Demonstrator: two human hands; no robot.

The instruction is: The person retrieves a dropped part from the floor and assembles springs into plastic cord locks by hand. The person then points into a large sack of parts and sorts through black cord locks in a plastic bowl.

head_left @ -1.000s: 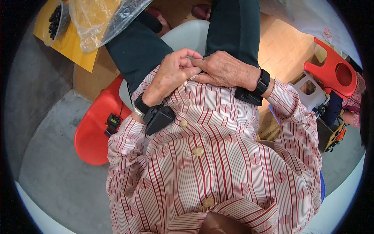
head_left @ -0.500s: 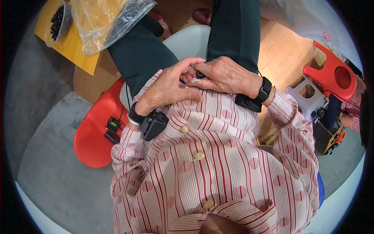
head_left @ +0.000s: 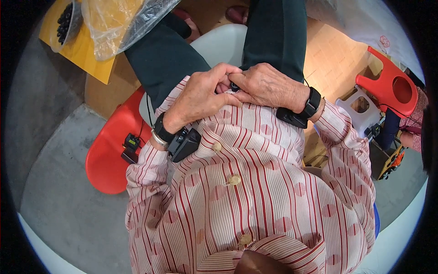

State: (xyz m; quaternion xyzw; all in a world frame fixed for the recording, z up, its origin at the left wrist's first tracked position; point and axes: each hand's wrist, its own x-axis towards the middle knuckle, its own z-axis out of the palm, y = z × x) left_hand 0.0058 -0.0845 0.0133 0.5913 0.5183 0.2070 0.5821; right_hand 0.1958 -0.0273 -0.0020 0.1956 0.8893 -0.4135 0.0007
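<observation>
Over the lap, just above the center of my feed, the left hand [head_left: 196, 98] and right hand [head_left: 276, 86] meet at the fingertips, knuckles bent. The right has a small dark piece [head_left: 234, 86] pinched between thumb and forefinger; the left curls in against it, though I cannot tell from here whether those fingers grip it too. Most of the piece is hidden by the fingers

Both wrists wear black straps, the left also a silvery bracelet [head_left: 159, 139], and a black box [head_left: 186, 145] sits below that wrist. A striped, spotted shirt [head_left: 255, 187] fills the lower middle, dark trousers [head_left: 276, 41] run toward the top, and a pale seat [head_left: 223, 43] shows between the legs

At upper left I see a clear bag [head_left: 109, 41] and a tub of black beads [head_left: 65, 25] on a yellow sheet [head_left: 89, 66]. A red chair [head_left: 107, 155] stands at left; at right, a red stool [head_left: 385, 82] overlaps a white stool [head_left: 347, 106], near another person's pink sleeve [head_left: 417, 118] at the rim
</observation>
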